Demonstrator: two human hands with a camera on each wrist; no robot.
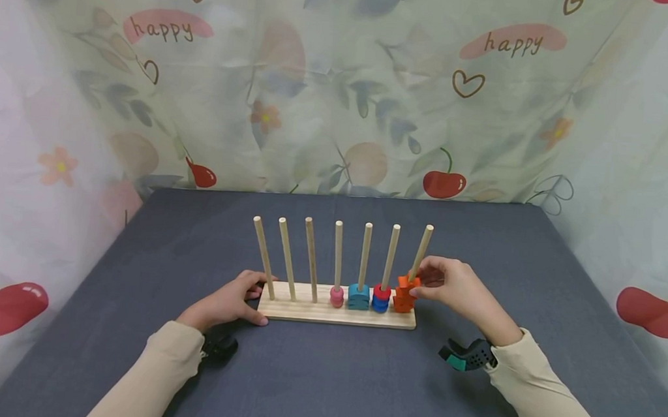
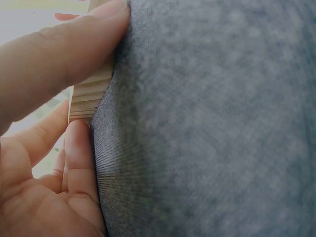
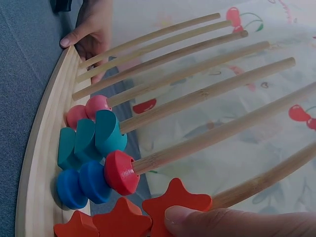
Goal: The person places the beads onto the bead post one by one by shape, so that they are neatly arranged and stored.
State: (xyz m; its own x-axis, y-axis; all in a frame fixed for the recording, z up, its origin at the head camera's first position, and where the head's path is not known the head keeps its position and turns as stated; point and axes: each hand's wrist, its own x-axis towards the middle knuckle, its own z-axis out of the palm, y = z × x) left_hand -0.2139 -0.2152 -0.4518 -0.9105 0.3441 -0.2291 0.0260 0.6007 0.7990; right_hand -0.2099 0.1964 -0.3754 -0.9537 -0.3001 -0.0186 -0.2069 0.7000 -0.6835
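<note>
A pale wooden base [image 1: 302,313] with a row of upright pegs stands on the table. My left hand [image 1: 235,300] grips its left end, thumb [image 2: 64,52] at the front and fingers behind. At the rightmost peg [image 3: 266,177], my right hand [image 1: 458,288] pinches the topmost orange star [image 3: 178,200]; two more orange stars [image 3: 123,217] sit beneath it. The neighbouring peg carries blue discs [image 3: 94,181] with a red bead [image 3: 121,173] on top. Teal half-round blocks [image 3: 109,133] are stacked beside those, then two pink beads [image 3: 97,105].
The three leftmost pegs [image 1: 285,257] are bare. Dark grey cloth covers the table [image 1: 343,386]. A printed curtain [image 1: 330,103] hangs behind and along both sides. Each wrist wears a dark camera, the right camera [image 1: 468,354] having a teal patch.
</note>
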